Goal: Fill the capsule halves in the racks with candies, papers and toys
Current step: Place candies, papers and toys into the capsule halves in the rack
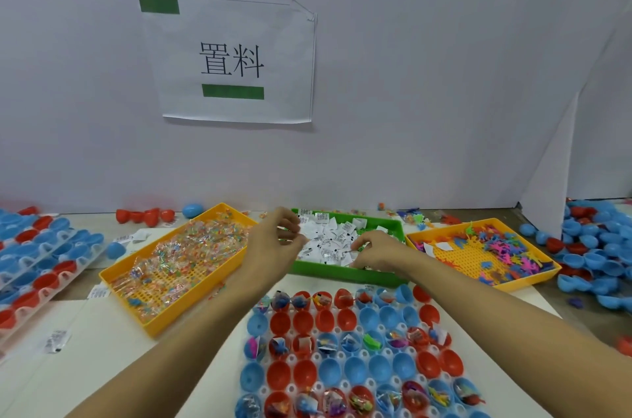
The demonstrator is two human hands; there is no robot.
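Pale wall behind green tray (345, 272) of papers (330, 239). Over it, left hand (278, 239) curled, seemingly empty; right hand (374, 251) pinching papers. Nearer than tray, rack (345, 354) of capsule halves (302, 321).

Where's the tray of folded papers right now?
In the head view the green tray of papers sits centre, behind the capsule rack, between the yellow candy tray and yellow toy tray; both hands reach into it.

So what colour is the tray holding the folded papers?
Green, seen in the head view; the trays either side are yellow.
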